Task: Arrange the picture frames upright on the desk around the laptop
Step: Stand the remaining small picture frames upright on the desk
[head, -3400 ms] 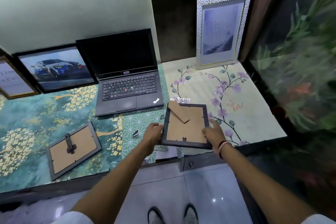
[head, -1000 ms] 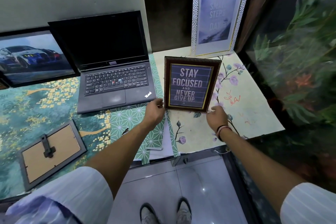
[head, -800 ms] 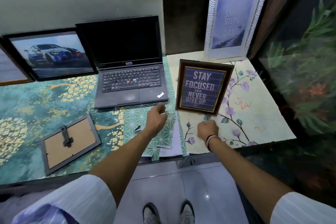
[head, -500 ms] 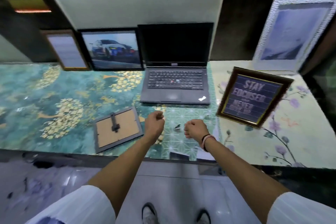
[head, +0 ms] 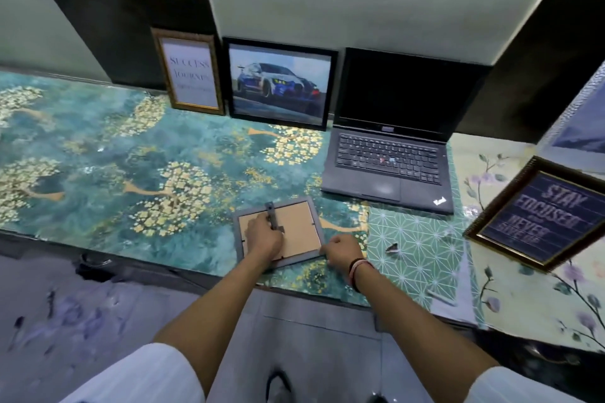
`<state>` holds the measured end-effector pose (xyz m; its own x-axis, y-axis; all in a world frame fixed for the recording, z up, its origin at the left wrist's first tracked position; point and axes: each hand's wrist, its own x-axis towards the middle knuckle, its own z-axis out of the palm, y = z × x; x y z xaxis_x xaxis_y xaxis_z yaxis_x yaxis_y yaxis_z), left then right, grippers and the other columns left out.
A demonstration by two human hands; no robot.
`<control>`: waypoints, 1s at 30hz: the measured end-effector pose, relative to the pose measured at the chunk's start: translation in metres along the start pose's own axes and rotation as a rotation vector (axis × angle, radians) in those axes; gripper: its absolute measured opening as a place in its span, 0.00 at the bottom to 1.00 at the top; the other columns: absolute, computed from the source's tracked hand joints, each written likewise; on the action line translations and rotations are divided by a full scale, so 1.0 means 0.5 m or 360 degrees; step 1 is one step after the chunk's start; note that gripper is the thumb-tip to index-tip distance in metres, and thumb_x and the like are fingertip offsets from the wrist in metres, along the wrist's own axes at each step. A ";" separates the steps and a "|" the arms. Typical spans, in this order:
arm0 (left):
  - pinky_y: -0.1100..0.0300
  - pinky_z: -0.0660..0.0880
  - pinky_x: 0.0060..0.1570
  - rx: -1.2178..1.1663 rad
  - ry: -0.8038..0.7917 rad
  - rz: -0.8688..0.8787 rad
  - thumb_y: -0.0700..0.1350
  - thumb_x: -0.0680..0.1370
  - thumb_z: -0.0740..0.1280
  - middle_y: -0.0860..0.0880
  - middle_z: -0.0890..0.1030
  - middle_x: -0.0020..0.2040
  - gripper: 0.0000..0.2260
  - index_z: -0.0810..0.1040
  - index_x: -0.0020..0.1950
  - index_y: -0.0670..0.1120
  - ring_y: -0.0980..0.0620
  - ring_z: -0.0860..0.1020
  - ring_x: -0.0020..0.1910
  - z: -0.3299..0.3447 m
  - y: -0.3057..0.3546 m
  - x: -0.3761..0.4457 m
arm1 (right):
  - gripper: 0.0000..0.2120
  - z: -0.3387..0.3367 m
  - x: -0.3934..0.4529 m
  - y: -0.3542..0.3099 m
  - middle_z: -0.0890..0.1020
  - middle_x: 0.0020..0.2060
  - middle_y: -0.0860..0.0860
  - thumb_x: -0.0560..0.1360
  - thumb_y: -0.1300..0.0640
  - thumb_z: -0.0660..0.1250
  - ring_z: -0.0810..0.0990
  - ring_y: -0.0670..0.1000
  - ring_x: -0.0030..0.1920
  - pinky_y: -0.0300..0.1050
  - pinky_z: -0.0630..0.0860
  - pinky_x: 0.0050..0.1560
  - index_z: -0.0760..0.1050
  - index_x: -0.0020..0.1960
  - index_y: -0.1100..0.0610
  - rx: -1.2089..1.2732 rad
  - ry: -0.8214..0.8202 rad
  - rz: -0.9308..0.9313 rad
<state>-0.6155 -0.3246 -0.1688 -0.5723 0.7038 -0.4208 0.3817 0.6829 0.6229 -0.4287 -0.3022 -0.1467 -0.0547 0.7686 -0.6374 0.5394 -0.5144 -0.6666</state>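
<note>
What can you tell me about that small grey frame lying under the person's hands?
The small grey frame lies flat and face down near the desk's front edge, in front of and left of the laptop. Its thin grey border surrounds a tan backing that looks like cardboard, with a dark stand strip down the back. The left hand rests on the backing at the strip; the right hand is at its lower right corner. Its picture side is hidden.

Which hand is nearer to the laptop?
The right hand. It rests at the right edge of the face-down grey frame, just before the laptop. The left hand lies on the frame's back, farther left.
</note>
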 end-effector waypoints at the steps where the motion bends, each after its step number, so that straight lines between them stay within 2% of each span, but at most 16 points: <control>1: 0.49 0.75 0.45 -0.0102 0.0001 -0.0019 0.44 0.72 0.72 0.40 0.81 0.52 0.12 0.79 0.53 0.41 0.40 0.79 0.49 0.000 0.002 -0.004 | 0.20 0.000 -0.001 -0.001 0.62 0.28 0.53 0.66 0.64 0.70 0.64 0.53 0.32 0.51 0.63 0.36 0.61 0.27 0.51 0.0097 0.0005 0.0082; 4: 0.53 0.76 0.41 -0.0356 -0.0090 -0.0036 0.37 0.72 0.71 0.44 0.84 0.46 0.06 0.80 0.47 0.44 0.43 0.82 0.48 -0.008 0.000 -0.005 | 0.17 0.007 0.008 -0.004 0.68 0.35 0.55 0.67 0.68 0.73 0.73 0.56 0.36 0.51 0.75 0.37 0.66 0.34 0.56 0.0310 0.0007 0.0184; 6: 0.52 0.78 0.42 -0.0430 -0.0149 -0.0011 0.35 0.71 0.69 0.45 0.84 0.43 0.07 0.80 0.45 0.45 0.42 0.83 0.47 -0.010 -0.005 -0.002 | 0.14 0.009 0.008 -0.004 0.73 0.41 0.58 0.68 0.69 0.74 0.80 0.60 0.46 0.52 0.83 0.43 0.68 0.38 0.59 0.0366 -0.0015 0.0209; 7: 0.53 0.78 0.41 -0.0447 -0.0165 0.0003 0.34 0.70 0.69 0.46 0.84 0.42 0.07 0.80 0.45 0.45 0.42 0.83 0.47 -0.014 -0.006 0.001 | 0.14 0.012 0.009 -0.003 0.76 0.42 0.58 0.68 0.70 0.74 0.81 0.61 0.49 0.52 0.84 0.45 0.69 0.37 0.59 0.0356 -0.0019 0.0222; 9: 0.55 0.76 0.39 -0.0449 -0.0241 0.0032 0.34 0.69 0.71 0.47 0.83 0.41 0.08 0.78 0.43 0.46 0.42 0.83 0.46 -0.023 -0.005 0.002 | 0.16 0.014 0.008 0.002 0.75 0.36 0.57 0.67 0.69 0.74 0.79 0.58 0.44 0.49 0.79 0.42 0.68 0.33 0.58 0.0244 -0.0008 0.0190; 11: 0.57 0.77 0.39 -0.0437 -0.0271 0.0078 0.36 0.69 0.74 0.47 0.82 0.46 0.10 0.77 0.46 0.46 0.43 0.82 0.48 -0.042 -0.010 0.002 | 0.13 0.021 0.004 0.003 0.70 0.32 0.56 0.64 0.63 0.74 0.72 0.54 0.36 0.47 0.70 0.37 0.69 0.32 0.56 -0.0052 0.0062 0.0109; 12: 0.58 0.77 0.42 -0.0356 -0.0187 0.0144 0.39 0.69 0.74 0.47 0.81 0.50 0.11 0.78 0.50 0.46 0.44 0.80 0.51 -0.055 -0.020 0.002 | 0.12 0.026 0.004 0.003 0.69 0.30 0.56 0.64 0.62 0.72 0.70 0.53 0.34 0.45 0.66 0.37 0.69 0.33 0.55 -0.0196 0.0098 0.0077; 14: 0.52 0.75 0.56 0.0009 0.0101 0.0200 0.43 0.73 0.69 0.44 0.77 0.59 0.17 0.78 0.61 0.43 0.43 0.75 0.59 -0.078 -0.052 0.002 | 0.14 0.036 -0.003 -0.002 0.65 0.27 0.54 0.68 0.63 0.69 0.64 0.52 0.30 0.43 0.60 0.33 0.65 0.32 0.55 -0.0348 0.0158 0.0036; 16: 0.46 0.71 0.61 0.0147 0.0228 -0.0021 0.42 0.77 0.63 0.39 0.72 0.64 0.17 0.74 0.66 0.39 0.38 0.70 0.64 -0.094 -0.071 -0.011 | 0.16 0.046 -0.002 -0.006 0.62 0.26 0.52 0.70 0.65 0.66 0.60 0.51 0.27 0.43 0.55 0.31 0.62 0.31 0.55 -0.0376 0.0184 0.0024; 18: 0.44 0.70 0.61 0.0070 0.0168 -0.0261 0.44 0.79 0.61 0.36 0.69 0.68 0.19 0.71 0.68 0.38 0.35 0.68 0.66 -0.099 -0.062 -0.022 | 0.11 0.057 -0.006 -0.017 0.67 0.28 0.54 0.69 0.63 0.67 0.66 0.52 0.29 0.43 0.61 0.32 0.67 0.32 0.57 -0.0218 0.0193 0.0088; 20: 0.43 0.71 0.61 -0.0038 0.0116 -0.0375 0.46 0.78 0.61 0.36 0.68 0.68 0.21 0.70 0.69 0.39 0.34 0.67 0.67 -0.100 -0.046 -0.016 | 0.05 0.061 -0.012 -0.030 0.73 0.33 0.56 0.67 0.59 0.69 0.73 0.55 0.34 0.48 0.70 0.36 0.73 0.37 0.58 -0.0029 0.0205 0.0130; 22: 0.44 0.75 0.57 -0.0218 0.0124 -0.0464 0.48 0.76 0.61 0.36 0.71 0.66 0.22 0.72 0.67 0.40 0.34 0.71 0.63 -0.115 -0.028 0.001 | 0.06 0.050 -0.012 -0.047 0.75 0.33 0.55 0.67 0.54 0.69 0.74 0.56 0.36 0.52 0.74 0.40 0.75 0.36 0.57 0.0049 0.0244 0.0046; 24: 0.51 0.75 0.47 -0.0386 0.0135 -0.0545 0.48 0.77 0.62 0.37 0.76 0.63 0.21 0.75 0.66 0.39 0.36 0.77 0.58 -0.142 -0.022 0.024 | 0.10 0.027 -0.015 -0.075 0.74 0.31 0.53 0.68 0.51 0.69 0.73 0.55 0.36 0.51 0.73 0.40 0.77 0.36 0.58 0.0154 0.0282 -0.0042; 26: 0.56 0.71 0.36 -0.0479 0.0066 -0.0570 0.44 0.77 0.62 0.37 0.80 0.59 0.18 0.78 0.62 0.36 0.40 0.79 0.48 -0.171 -0.012 0.046 | 0.12 0.005 -0.012 -0.108 0.74 0.30 0.53 0.68 0.48 0.69 0.72 0.54 0.35 0.49 0.71 0.39 0.77 0.35 0.57 0.0205 0.0340 -0.0130; 28: 0.60 0.66 0.29 -0.0582 0.0001 -0.0558 0.39 0.74 0.63 0.40 0.80 0.51 0.17 0.78 0.60 0.33 0.47 0.75 0.37 -0.198 0.004 0.069 | 0.15 -0.009 -0.008 -0.150 0.71 0.28 0.52 0.71 0.46 0.68 0.69 0.53 0.33 0.48 0.68 0.38 0.74 0.34 0.56 0.0242 0.0383 -0.0239; 30: 0.62 0.66 0.25 -0.0774 -0.0050 -0.0517 0.37 0.74 0.62 0.43 0.75 0.45 0.14 0.76 0.58 0.34 0.50 0.72 0.33 -0.222 0.029 0.088 | 0.18 -0.013 0.000 -0.198 0.70 0.29 0.52 0.75 0.44 0.66 0.68 0.52 0.34 0.48 0.66 0.38 0.73 0.36 0.57 0.0279 0.0378 -0.0362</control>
<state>-0.7157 -0.3057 -0.1051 -0.5799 0.4838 -0.6555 -0.1912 0.7013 0.6867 -0.4765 -0.2488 -0.0780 0.0511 0.9269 -0.3717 0.3829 -0.3619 -0.8499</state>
